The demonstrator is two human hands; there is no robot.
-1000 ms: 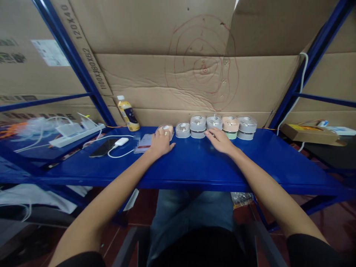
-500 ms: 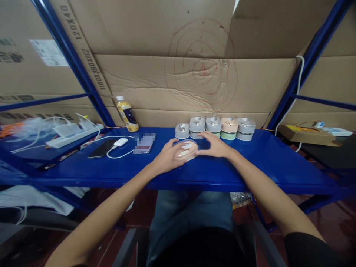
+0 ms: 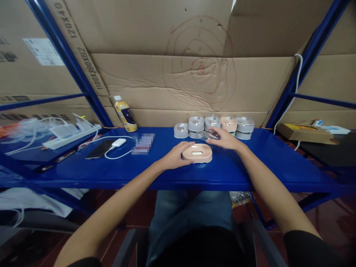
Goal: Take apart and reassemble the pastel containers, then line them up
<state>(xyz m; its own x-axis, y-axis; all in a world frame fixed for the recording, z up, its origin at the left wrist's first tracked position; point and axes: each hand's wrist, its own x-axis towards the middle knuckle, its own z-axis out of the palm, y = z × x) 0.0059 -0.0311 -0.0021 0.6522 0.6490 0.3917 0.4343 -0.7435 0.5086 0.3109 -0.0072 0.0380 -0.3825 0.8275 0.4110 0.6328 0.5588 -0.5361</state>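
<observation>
My left hand [image 3: 177,155] is closed on the left end of a peach-coloured oval case [image 3: 198,149], which rests on the blue shelf. A pale slot shows in the front of the case. Behind and to the right of it, my right hand [image 3: 222,138] pinches a clear plastic cover [image 3: 206,135], held off the case. At the back a row of similar lidded oval cases, grey [image 3: 196,122] and peach [image 3: 228,123], stands mostly in stacks of two; my right hand hides part of it.
To the left lie a phone [image 3: 99,150], a white charger [image 3: 119,142] with its cable and a blurred-out flat item [image 3: 142,144]. A yellow bottle [image 3: 126,114] stands against the cardboard wall [image 3: 144,79]. On the right is an open cardboard box [image 3: 306,133].
The clear cover has come off the peach case and moved right and back in my right hand. The case sits further right, with my left hand still on it.
</observation>
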